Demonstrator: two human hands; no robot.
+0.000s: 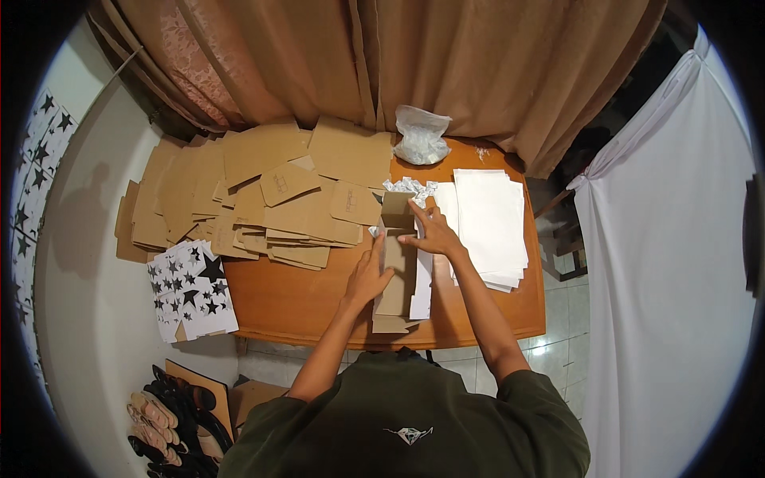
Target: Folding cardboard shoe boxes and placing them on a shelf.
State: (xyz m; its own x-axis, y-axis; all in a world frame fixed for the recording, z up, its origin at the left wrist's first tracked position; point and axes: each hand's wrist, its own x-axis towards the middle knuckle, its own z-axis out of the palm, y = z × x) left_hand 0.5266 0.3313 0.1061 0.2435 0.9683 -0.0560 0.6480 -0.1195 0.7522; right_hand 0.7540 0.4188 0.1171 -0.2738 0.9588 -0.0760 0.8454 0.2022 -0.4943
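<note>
Lengthwise, cardboard box (pixel 396 275) pointing away, both hands on it

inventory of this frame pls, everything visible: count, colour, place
flat cardboard box blanks: many, too overlapped to count, brown, heaped on the table's left and far side
cardboard box being folded: one, brown, table centre under both hands
white sheets: one stack, white, table right
strip of small sachets: one, white, just beyond the box
plastic bag: one, clear, far table edge
star-print sheets: one stack, white with black stars, table's left near corner
sandals: several, black and tan, floor lower left
table: one, orange-brown wood
curtain: brown, behind the table
white cloth: hanging at right
left hand: flat on the box
right hand: holds the box's upper end
</note>
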